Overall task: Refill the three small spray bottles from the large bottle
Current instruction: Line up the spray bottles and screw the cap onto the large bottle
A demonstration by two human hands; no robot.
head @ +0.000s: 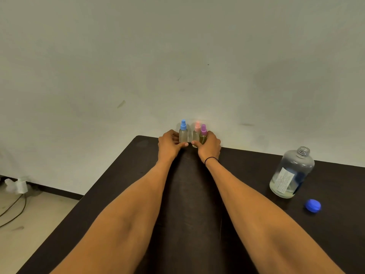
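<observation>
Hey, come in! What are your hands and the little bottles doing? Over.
Left hand grips blue-topped bottle; right hand grips purple-topped bottle. Pink-topped bottle between. Large bottle uncapped, blue cap beside it. Nothing blocking.

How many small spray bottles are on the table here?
3, at the table's far edge by the wall: the blue-topped bottle at the left hand, the pink-topped bottle in the middle, the purple-topped bottle at the right hand. None looks hidden.

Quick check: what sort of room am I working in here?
Probably a plain workroom or office, not a kitchen: a dark table against a bare scuffed wall, with cables on the pale floor.
</observation>
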